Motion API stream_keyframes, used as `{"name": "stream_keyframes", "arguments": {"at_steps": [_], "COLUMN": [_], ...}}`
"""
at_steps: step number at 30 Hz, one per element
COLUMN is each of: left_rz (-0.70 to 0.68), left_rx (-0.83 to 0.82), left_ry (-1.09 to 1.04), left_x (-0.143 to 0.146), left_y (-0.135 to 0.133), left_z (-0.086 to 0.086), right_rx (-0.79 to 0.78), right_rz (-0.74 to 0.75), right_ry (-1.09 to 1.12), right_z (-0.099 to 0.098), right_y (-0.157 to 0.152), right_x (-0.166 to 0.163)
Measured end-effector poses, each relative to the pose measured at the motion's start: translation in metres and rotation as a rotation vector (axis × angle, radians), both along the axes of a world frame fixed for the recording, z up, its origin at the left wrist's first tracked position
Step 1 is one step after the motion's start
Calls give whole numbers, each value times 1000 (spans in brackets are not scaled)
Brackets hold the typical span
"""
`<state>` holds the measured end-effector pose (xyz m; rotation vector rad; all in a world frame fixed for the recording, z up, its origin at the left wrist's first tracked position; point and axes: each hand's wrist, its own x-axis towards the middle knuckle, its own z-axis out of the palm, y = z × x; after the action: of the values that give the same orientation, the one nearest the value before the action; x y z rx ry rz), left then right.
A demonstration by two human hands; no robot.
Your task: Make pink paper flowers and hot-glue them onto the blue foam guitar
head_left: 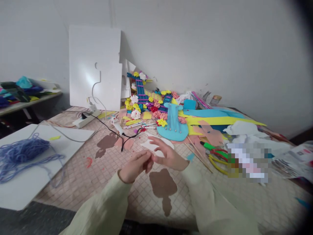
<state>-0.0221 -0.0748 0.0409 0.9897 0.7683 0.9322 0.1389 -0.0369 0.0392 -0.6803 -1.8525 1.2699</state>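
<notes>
Both of my hands meet above the table's middle. My left hand (135, 167) is curled, its fingertips pinched against my right hand (166, 155); what it pinches is too small to make out. My right hand has its fingers stretched out and apart, pointing left, over a white paper piece (156, 145). A brown paper cutout (163, 186) lies on the patterned tablecloth (102, 176) just below my hands. A blue guitar-shaped cutout (173, 125) with paper flowers (137, 106) lies farther back.
Blue yarn (22, 155) rests on a white board (36, 163) at left. A power strip (85, 119) and black cable (117, 133) run behind my hands. Pliers (216, 156), sticks and coloured paper sheets (210, 117) crowd the right. A white foam board (95, 68) leans on the wall.
</notes>
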Motion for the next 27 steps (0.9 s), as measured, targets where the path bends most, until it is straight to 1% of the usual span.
{"name": "stream_keyframes", "arguments": {"at_steps": [1, 3, 4, 5, 7, 10, 11, 13, 14, 15, 16, 17, 18, 19, 20, 22, 24, 25, 27], "left_rz": [-12, -17, 3, 44, 178, 415, 479, 574, 601, 598, 562, 497, 415, 322, 236, 108, -1, -57, -172], "left_rx": [63, 190, 259, 315, 370, 358, 336, 259, 195, 120, 41, -31, -88, -128, -153, -189, -226, -240, -250], "left_ry": [86, 260, 353, 433, 525, 526, 492, 366, 271, 163, 48, -61, -154, -230, -292, -389, -477, -516, -565], "left_x": [-1, -6, -10, -16, -29, -54, -62, -74, -77, -78, -77, -74, -69, -62, -55, -39, -24, -17, -5], "left_y": [-6, -18, -24, -27, -31, -25, -22, -16, -14, -12, -11, -11, -11, -12, -13, -17, -22, -26, -34], "left_z": [1, 4, 7, 9, 12, 9, 7, 1, -1, -2, -2, 0, 2, 6, 10, 16, 19, 19, 16], "right_rx": [17, -6, -24, -30, -22, -46, -45, -37, -28, -28, -37, -48, -56, -57, -52, -44, -68, -77, -117], "right_rz": [132, 321, 373, 382, 298, 122, 70, -94, -219, -390, -547, -698, -800, -854, -874, -822, -741, -701, -573], "right_ry": [-41, -136, -198, -264, -383, -462, -462, -464, -450, -437, -429, -409, -384, -346, -301, -220, -172, -140, -83], "right_z": [0, -1, -2, -3, -3, 3, 6, 10, 10, 9, 8, 6, 4, 2, 1, 1, 4, 6, 9], "right_y": [-4, -8, -11, -14, -22, -41, -48, -60, -65, -69, -73, -76, -78, -79, -81, -81, -80, -79, -78], "right_x": [-4, -7, -7, -6, -1, 23, 36, 67, 84, 100, 115, 127, 134, 137, 136, 119, 90, 74, 41]}}
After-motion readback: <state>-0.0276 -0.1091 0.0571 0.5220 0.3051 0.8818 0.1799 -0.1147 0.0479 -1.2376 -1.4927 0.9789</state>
